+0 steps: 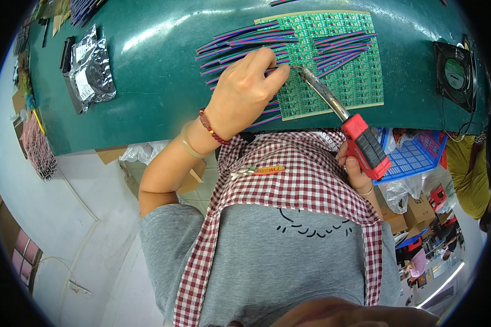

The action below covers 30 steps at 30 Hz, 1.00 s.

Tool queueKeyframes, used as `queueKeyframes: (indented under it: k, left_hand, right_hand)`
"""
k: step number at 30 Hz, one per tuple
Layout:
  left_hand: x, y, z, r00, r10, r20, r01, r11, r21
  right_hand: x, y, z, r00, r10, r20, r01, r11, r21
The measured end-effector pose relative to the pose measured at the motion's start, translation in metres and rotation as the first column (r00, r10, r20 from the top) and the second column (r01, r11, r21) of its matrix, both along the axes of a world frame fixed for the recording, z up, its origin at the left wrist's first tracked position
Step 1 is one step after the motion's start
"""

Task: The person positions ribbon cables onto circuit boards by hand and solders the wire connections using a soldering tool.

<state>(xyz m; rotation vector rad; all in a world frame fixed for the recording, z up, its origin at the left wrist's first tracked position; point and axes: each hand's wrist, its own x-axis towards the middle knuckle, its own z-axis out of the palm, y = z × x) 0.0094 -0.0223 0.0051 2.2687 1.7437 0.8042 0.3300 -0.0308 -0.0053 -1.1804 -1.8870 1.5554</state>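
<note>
A large green panel of small circuit boards (360,90) lies on the table. Many striped ribbon wires (245,39) in black, blue and pink run along its left side, and more striped wires (341,50) rest across its upper right. My left hand (248,87) is over the panel's left edge, its thumb and forefinger pinched on a ribbon wire mostly hidden by the fingers. In my right hand (355,173) is a red and black soldering iron (365,146), held by its handle. Its metal tip meets the board right beside my left fingertips.
On the green table (153,87) lie a silvery plastic bag (93,71) at the left and a black fan (454,76) at the right. Below the table's near edge, a blue plastic basket (414,155) stands at my right. Bundled pale-red wires (38,150) hang at the far left.
</note>
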Motion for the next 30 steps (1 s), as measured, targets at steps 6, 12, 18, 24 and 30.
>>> queueKeyframes:
  k: [6,12,18,24,30]
  left_hand:
    - [-0.0005,0.0004,-0.0009,1.000,-0.005,0.002,0.005,1.000,0.003]
    - [0.0006,0.0009,-0.0016,1.000,-0.003,0.000,0.003,1.000,0.013]
    - [0.0009,-0.0002,-0.0026,1.000,0.003,-0.005,-0.003,1.000,0.022]
    - [-0.0003,-0.0010,-0.0038,1.000,-0.004,0.008,0.003,1.000,0.020]
    - [-0.0010,-0.0008,-0.0046,1.000,-0.005,0.019,0.005,1.000,0.010]
  right_hand:
    - [-0.0009,-0.0050,0.0044,0.996,-0.087,-0.024,0.086,0.996,-0.034]
    - [-0.0046,-0.0053,0.0035,0.993,-0.094,-0.068,0.092,0.995,-0.032]
    - [0.0002,-0.0025,0.0007,1.000,-0.004,0.003,0.004,1.000,0.018]
    - [-0.0013,-0.0042,0.0042,0.998,-0.052,-0.041,0.052,0.999,0.002]
    - [0.0016,-0.0042,0.0007,1.000,-0.029,-0.012,0.029,1.000,0.008]
